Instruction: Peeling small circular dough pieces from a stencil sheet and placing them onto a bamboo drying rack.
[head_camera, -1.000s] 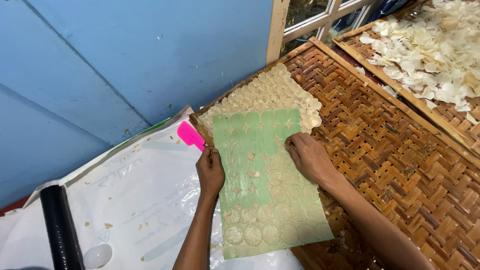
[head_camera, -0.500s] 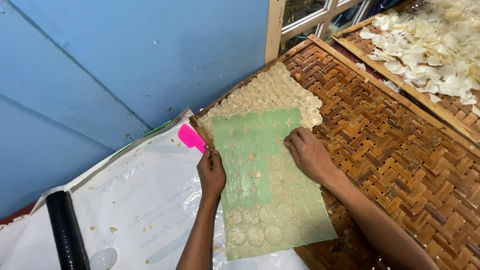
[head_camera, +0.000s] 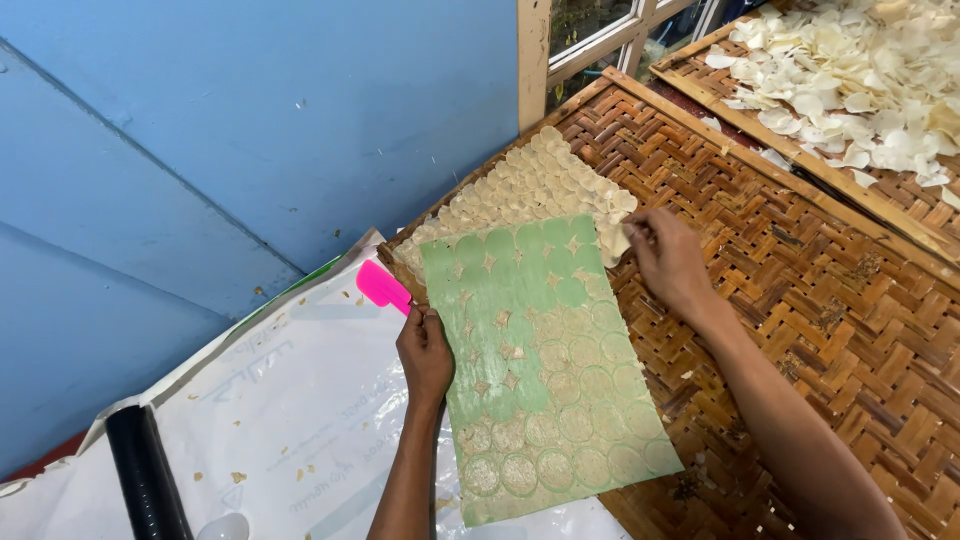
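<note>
Both hands (head_camera: 425, 352) (head_camera: 668, 258) flank (edges touching) green sheet (head_camera: 535, 360).

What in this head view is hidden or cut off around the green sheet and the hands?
- Pink scraper: handle hidden inside the left hand.
- Right hand: fingertips at the sheet's corner, grip too small to tell.
- Green sheet: covers the discs and woven tray beneath.
- Black roll: cut off by the bottom edge.

My left hand (head_camera: 425, 352) is covering the pink scraper's (head_camera: 382, 286) handle. The green sheet (head_camera: 540, 360) is hiding the discs beneath it, and the black roll (head_camera: 145, 480) is running off the bottom edge.
</note>
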